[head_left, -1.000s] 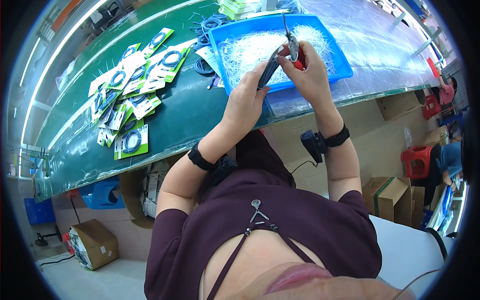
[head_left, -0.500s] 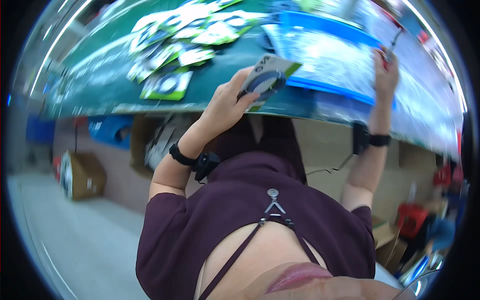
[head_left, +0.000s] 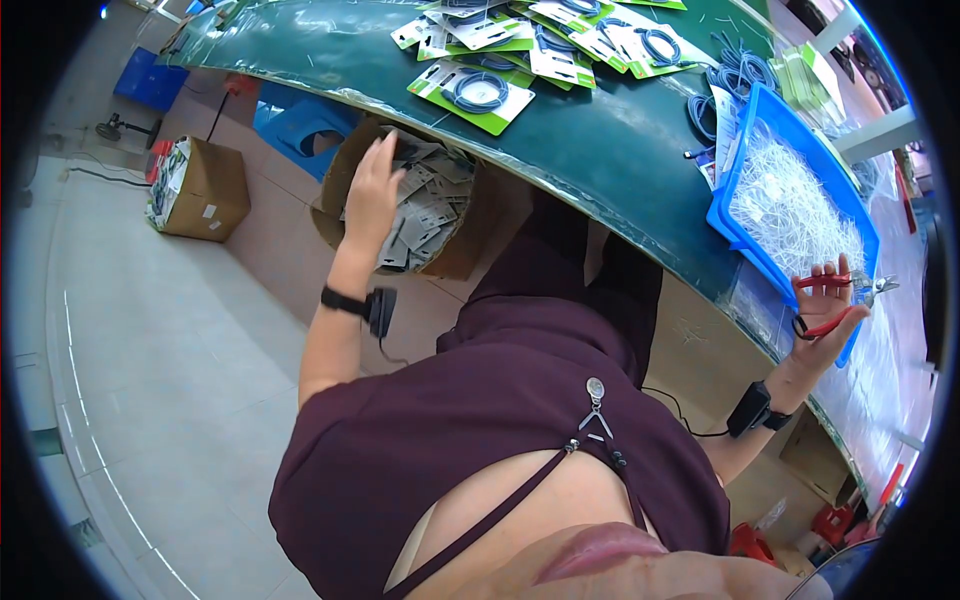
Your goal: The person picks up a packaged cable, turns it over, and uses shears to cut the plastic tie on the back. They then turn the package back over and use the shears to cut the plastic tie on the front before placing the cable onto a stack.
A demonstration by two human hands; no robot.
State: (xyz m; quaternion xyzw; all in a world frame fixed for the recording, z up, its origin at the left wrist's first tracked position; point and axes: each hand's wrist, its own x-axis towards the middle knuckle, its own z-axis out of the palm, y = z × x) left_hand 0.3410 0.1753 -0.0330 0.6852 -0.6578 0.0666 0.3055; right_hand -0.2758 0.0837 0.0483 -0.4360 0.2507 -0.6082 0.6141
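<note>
red-handled pliers, blue tray (white strands), green tabletop

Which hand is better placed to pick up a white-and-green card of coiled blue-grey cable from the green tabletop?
Probably the left hand: it looks empty and is nearer those cards, while the right hand holds red-handled metal pliers.

Green table — carded cables, loose coils — and blue tray

On the table, left to right: packs, cables, tray with strips inside. Beneath the table's near edge: box containing cards. Pliers: in the right hand, at the tray.
</note>
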